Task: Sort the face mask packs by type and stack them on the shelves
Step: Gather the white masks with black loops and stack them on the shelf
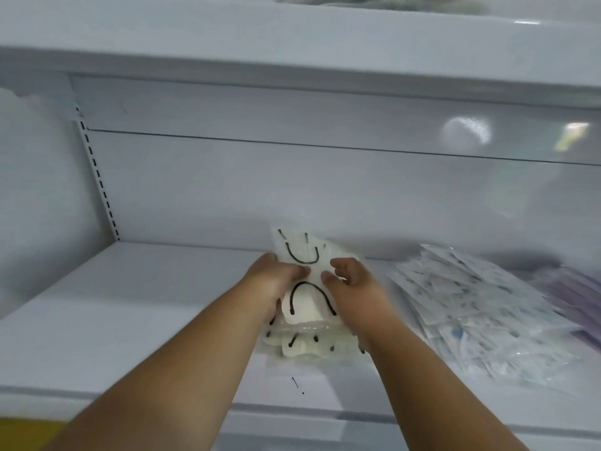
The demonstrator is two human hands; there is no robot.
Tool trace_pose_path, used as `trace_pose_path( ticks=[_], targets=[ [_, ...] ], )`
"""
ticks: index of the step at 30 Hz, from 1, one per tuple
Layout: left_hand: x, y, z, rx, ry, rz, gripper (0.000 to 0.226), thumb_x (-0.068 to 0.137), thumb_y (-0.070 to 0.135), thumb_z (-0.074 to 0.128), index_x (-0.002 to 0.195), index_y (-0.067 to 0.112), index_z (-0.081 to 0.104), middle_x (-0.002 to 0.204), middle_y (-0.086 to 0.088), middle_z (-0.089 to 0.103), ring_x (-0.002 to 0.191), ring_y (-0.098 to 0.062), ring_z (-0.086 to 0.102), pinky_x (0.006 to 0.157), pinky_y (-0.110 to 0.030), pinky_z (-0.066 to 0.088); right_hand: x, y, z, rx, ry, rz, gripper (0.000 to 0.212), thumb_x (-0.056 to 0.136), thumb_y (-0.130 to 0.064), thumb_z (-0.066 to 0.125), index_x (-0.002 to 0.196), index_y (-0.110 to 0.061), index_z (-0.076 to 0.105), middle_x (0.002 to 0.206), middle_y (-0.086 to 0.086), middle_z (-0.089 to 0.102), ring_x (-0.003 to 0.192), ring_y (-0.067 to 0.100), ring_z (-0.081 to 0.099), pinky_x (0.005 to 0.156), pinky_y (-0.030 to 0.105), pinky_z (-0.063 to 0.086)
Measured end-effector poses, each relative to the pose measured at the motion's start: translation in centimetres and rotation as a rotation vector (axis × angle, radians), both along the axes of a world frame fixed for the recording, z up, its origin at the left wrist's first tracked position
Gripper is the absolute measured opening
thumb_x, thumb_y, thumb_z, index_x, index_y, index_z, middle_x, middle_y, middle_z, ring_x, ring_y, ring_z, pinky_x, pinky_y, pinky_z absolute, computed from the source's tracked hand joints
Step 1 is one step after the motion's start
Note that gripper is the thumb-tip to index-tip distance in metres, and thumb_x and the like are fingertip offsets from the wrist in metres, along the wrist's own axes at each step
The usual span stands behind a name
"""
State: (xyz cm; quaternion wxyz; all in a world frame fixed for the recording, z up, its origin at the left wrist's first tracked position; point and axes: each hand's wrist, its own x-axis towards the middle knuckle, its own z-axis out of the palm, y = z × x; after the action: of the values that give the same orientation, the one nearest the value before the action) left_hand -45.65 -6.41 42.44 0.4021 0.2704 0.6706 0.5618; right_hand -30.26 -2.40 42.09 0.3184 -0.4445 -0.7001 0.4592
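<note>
A small stack of clear packs with cream masks and black ear loops (pixel 307 304) lies on the white shelf (pixel 146 304), near its middle. My left hand (pixel 276 281) grips the stack's left side, thumb on top. My right hand (pixel 351 281) holds the right side with curled fingers. The top pack tilts up toward the back panel. To the right lies a slanted pile of white patterned mask packs (pixel 481 314). A pile of purple mask packs (pixel 572 288) lies beyond it at the frame's right edge.
A white back panel (pixel 292 183) closes the shelf behind. Another shelf (pixel 292 37) hangs above, with blurred pale packs on it. A slotted upright (pixel 97 177) stands at the left, and pale packs show blurred at the far left. A yellow object sits at the bottom left corner.
</note>
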Motion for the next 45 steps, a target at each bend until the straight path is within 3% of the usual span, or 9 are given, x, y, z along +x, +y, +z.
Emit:
trace_pose_path(
  ticks=[6, 8, 13, 18, 25, 31, 36, 40, 45],
  targets=[
    [0.2, -1.5, -0.9, 0.134, -0.062, -0.042, 0.051, 0.067, 0.014, 0.085, 0.114, 0.01, 0.067, 0.104, -0.012, 0.076, 0.09, -0.034, 0.075, 0.083, -0.054, 0.059, 0.9, -1.1, 0.3, 0.031, 0.181, -0.024, 0.03, 0.094, -0.029, 0.065, 0.121, -0.037, 0.057, 0.117, -0.014, 0.063, 0.106, 0.006, 0.06, 0.071, 0.022, 0.048],
    [0.3, -2.4, -1.1, 0.181, -0.068, -0.05, 0.033, 0.081, 0.002, 0.078, 0.111, 0.009, 0.067, 0.1, -0.011, 0.077, 0.089, -0.033, 0.075, 0.082, -0.052, 0.06, 0.7, -1.6, 0.4, 0.009, 0.272, -0.047, 0.038, 0.09, -0.023, 0.071, 0.122, -0.036, 0.056, 0.116, -0.014, 0.062, 0.1, 0.003, 0.063, 0.071, 0.025, 0.049],
    [-0.8, -3.3, -1.1, 0.286, -0.139, -0.106, 0.036, 0.082, -0.009, 0.072, 0.112, 0.008, 0.064, 0.103, -0.014, 0.076, 0.091, -0.034, 0.075, 0.078, -0.05, 0.061, -0.9, -2.1, 1.4, 0.013, 0.231, -0.103, 0.055, 0.087, -0.02, 0.075, 0.135, -0.028, 0.048, 0.119, -0.012, 0.056, 0.096, -0.001, 0.06, 0.068, 0.02, 0.048],
    [-2.4, -3.1, -1.2, 0.274, -0.19, -0.229, 0.036, 0.085, -0.005, 0.071, 0.12, 0.002, 0.065, 0.109, -0.019, 0.074, 0.097, -0.04, 0.072, 0.087, -0.058, 0.057, -3.2, -2.4, 1.9, -0.13, 0.289, -0.181, 0.058, 0.083, -0.013, 0.078, 0.133, -0.022, 0.05, 0.111, -0.003, 0.065, 0.097, 0.019, 0.068, 0.075, 0.035, 0.057],
    [-3.3, -3.2, -2.1, 0.299, -0.2, -0.231, 0.053, 0.071, 0.017, 0.088, 0.118, 0.018, 0.064, 0.111, -0.009, 0.074, 0.096, -0.032, 0.074, 0.083, -0.055, 0.059, -5.0, -3.3, 2.4, -0.023, 0.264, -0.275, 0.074, 0.083, 0.001, 0.068, 0.143, -0.033, 0.041, 0.104, 0.004, 0.069, 0.087, 0.023, 0.07, 0.08, 0.041, 0.061],
    [-6.2, -5.2, -0.7, 0.4, -0.352, -0.251, 0.037, 0.082, 0.0, 0.077, 0.115, 0.011, 0.065, 0.105, -0.012, 0.076, 0.094, -0.031, 0.075, 0.078, -0.047, 0.061, -6.4, -5.8, 2.2, 0.045, 0.415, -0.089, 0.042, 0.086, 0.003, 0.062, 0.119, -0.024, 0.066, 0.101, 0.003, 0.076, 0.094, 0.026, 0.074, 0.084, 0.051, 0.059],
    [-10.0, -8.1, -1.1, 0.455, -0.405, -0.196, 0.039, 0.083, -0.002, 0.069, 0.122, 0.001, 0.064, 0.113, -0.022, 0.072, 0.101, -0.039, 0.072, 0.075, -0.045, 0.061, -9.5, -7.5, 1.7, 0.111, 0.237, -0.043, 0.029, 0.09, -0.013, 0.067, 0.107, -0.036, 0.064, 0.099, -0.01, 0.074, 0.094, 0.012, 0.071, 0.084, 0.04, 0.06],
    [-12.8, -11.0, -1.3, 0.48, -0.14, -0.167, 0.034, 0.091, -0.001, 0.066, 0.123, 0.011, 0.066, 0.114, -0.013, 0.074, 0.105, -0.031, 0.071, 0.091, -0.049, 0.057, -13.1, -9.6, 1.1, 0.159, 0.047, 0.127, 0.04, 0.09, -0.028, 0.066, 0.123, -0.045, 0.051, 0.103, -0.017, 0.07, 0.092, 0.003, 0.069, 0.082, 0.037, 0.06],
    [-17.3, -14.4, -1.5, 0.576, -0.255, 0.083, 0.036, 0.09, -0.002, 0.066, 0.123, 0.01, 0.063, 0.114, -0.011, 0.074, 0.107, -0.032, 0.071, 0.09, -0.049, 0.056, -17.0, -11.4, -1.7, 0.063, 0.152, 0.075, 0.056, 0.084, -0.035, 0.077, 0.132, -0.038, 0.048, 0.104, -0.005, 0.07, 0.09, 0.013, 0.071, 0.08, 0.038, 0.06]
  ],
)
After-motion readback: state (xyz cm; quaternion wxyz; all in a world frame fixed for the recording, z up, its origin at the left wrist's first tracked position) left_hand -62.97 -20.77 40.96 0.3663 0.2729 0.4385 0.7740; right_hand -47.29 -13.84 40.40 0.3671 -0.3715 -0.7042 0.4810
